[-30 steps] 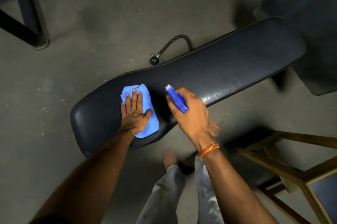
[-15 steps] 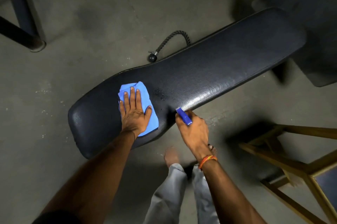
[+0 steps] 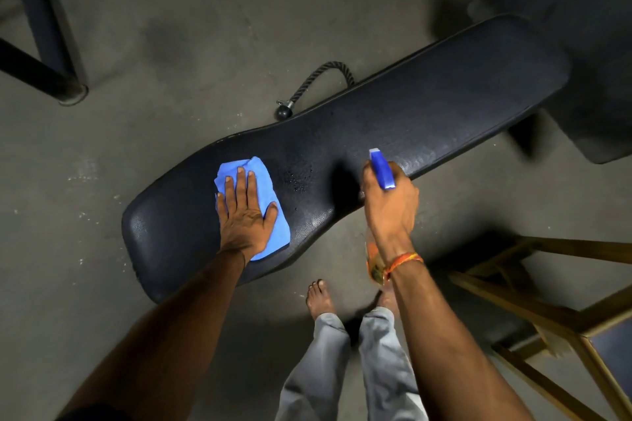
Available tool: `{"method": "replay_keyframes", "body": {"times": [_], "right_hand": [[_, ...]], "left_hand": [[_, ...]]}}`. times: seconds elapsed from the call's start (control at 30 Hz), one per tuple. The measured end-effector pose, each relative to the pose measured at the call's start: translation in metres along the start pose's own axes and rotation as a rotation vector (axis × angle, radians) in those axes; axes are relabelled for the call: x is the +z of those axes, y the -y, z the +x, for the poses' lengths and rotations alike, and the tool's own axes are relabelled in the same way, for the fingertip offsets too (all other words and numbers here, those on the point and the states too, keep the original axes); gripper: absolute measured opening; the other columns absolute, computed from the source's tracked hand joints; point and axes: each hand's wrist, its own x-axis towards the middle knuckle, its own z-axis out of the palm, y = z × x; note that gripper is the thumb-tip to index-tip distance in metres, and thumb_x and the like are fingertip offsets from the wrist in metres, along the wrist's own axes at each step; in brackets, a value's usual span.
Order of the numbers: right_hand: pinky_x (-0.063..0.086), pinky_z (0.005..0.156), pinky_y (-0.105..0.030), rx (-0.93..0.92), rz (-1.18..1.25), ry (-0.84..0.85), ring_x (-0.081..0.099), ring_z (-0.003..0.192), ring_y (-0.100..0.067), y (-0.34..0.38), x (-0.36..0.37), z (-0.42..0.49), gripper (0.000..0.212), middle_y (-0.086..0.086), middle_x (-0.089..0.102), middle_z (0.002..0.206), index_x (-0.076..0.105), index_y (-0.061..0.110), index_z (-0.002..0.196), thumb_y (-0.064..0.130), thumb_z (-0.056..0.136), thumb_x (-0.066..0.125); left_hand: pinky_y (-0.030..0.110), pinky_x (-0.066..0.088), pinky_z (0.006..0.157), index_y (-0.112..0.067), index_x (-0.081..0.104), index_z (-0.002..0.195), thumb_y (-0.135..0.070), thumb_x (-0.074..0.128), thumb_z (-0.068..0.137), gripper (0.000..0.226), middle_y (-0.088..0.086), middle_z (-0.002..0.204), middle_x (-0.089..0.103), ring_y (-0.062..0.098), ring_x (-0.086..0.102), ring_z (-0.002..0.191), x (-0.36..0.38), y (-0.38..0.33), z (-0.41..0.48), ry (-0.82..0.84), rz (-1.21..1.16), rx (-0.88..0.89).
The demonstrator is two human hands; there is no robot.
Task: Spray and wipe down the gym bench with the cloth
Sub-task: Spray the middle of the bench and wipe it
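A long black padded gym bench (image 3: 427, 105) runs from lower left to upper right across the floor. A blue cloth (image 3: 260, 177) lies on its near, wider end. My left hand (image 3: 244, 215) presses flat on the cloth with straight fingers. My right hand (image 3: 390, 205) grips a spray bottle (image 3: 382, 169) with a blue head, held above the bench's near edge, nozzle pointing toward the middle of the pad. Small wet droplets (image 3: 301, 174) sit on the pad between cloth and bottle. The bottle's body is mostly hidden behind my wrist.
A rope handle with a black ball end (image 3: 309, 88) lies on the concrete floor behind the bench. A dark metal frame (image 3: 41, 54) stands at far left, a wooden stool frame (image 3: 547, 304) at lower right, dark padded equipment (image 3: 581, 27) at upper right. My bare feet (image 3: 319, 297) stand beside the bench.
My right hand dropped to the bench's near edge, then rose and shifted right with the spray bottle. My left hand stayed flat on the cloth.
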Motion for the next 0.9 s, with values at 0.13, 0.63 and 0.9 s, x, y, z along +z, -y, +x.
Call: {"method": "replay_keyframes", "body": {"times": [0.13, 0.63, 0.9], "right_hand": [[0.04, 0.068, -0.033, 0.038, -0.08, 0.02, 0.059, 0.076, -0.037, -0.014, -0.006, 0.001, 0.032, -0.009, 0.06, 0.073, 0.064, 0.005, 0.086, 0.036, 0.095, 0.061], [0.052, 0.066, -0.039, 0.027, -0.15, 0.177, 0.06, 0.066, -0.031, -0.055, -0.013, -0.051, 0.034, -0.001, 0.062, 0.064, 0.058, 0.015, 0.077, 0.044, 0.095, 0.062], [0.047, 0.066, -0.036, 0.034, -0.026, 0.02, 0.064, 0.072, -0.032, -0.039, -0.034, -0.004, 0.026, -0.006, 0.069, 0.072, 0.061, 0.012, 0.082, 0.036, 0.092, 0.063]], "left_hand": [[0.057, 0.014, 0.123, -0.014, 0.01, 0.162, -0.062, 0.023, 0.097, 0.082, 0.011, 0.169, 0.009, 0.036, 0.009, 0.156, -0.003, -0.003, 0.0, 0.008, -0.008, -0.009], [0.06, 0.019, 0.12, -0.011, 0.012, 0.161, -0.06, 0.026, 0.096, 0.082, 0.013, 0.169, 0.012, 0.039, 0.015, 0.155, -0.012, -0.01, -0.003, 0.012, 0.015, -0.018], [0.054, 0.026, 0.122, -0.003, 0.034, 0.153, -0.032, 0.06, 0.086, 0.078, 0.017, 0.164, 0.026, 0.038, 0.02, 0.153, -0.049, -0.074, 0.026, -0.097, -0.032, 0.137]]}}
